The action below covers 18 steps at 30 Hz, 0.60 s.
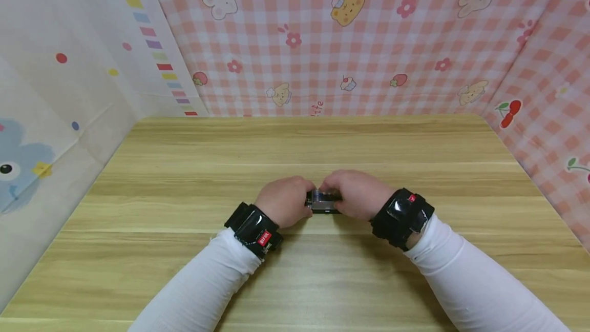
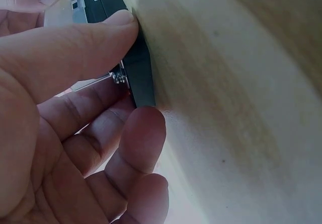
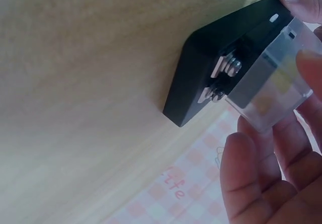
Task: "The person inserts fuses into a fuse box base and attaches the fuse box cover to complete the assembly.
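Observation:
A small black block [image 3: 188, 78] with metal screw terminals [image 3: 231, 65] at its end sits low at the table in front of me. Over its middle is a clear plastic cover [image 3: 274, 93], seen tilted in the right wrist view. With thumb and fingers my left hand [image 1: 286, 201] pinches the left end of the block, its thumb [image 2: 100, 43] lying along the black side. My right hand [image 1: 359, 193] holds the clear cover from the right, between thumb and curled fingers. In the head view both hands hide the block's ends.
A wood-grain table [image 1: 295, 281] lies under both hands. Pink checked cloth [image 1: 322, 55] hangs behind it and along the right, and a white printed cloth [image 1: 55, 91] stands at the left. Each wrist wears a black strap [image 1: 253, 229].

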{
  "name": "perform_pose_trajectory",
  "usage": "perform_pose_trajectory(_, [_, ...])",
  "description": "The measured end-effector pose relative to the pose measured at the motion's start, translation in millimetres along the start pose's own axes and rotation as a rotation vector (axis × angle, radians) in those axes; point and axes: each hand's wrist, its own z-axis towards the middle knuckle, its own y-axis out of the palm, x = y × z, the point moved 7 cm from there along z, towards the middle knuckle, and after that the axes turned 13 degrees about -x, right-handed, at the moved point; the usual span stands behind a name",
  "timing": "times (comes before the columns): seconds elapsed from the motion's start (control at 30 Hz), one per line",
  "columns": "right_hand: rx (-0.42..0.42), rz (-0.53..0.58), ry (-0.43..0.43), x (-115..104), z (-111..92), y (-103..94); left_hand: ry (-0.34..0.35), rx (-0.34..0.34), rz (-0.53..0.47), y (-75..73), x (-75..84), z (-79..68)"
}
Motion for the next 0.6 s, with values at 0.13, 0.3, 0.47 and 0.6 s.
perform_pose_trajectory(0.13, [0.010,-0.016,0.002,-1.1,0.0,0.4,0.000,-0.006,-0.003,0.7,-0.5,0.4])
perform_pose_trajectory(0.3, [0.035,-0.038,-0.005,-2.9,0.3,1.3,-0.001,-0.010,-0.009,0.6,-0.9,0.5])
perform_pose_trajectory(0.47, [0.069,-0.077,-0.017,-3.5,-0.3,1.8,-0.003,-0.008,-0.009,0.4,-0.8,0.8])
perform_pose_trajectory(0.6, [0.074,-0.081,-0.019,-2.8,-0.8,2.6,-0.005,-0.015,-0.015,1.0,-1.1,1.2])
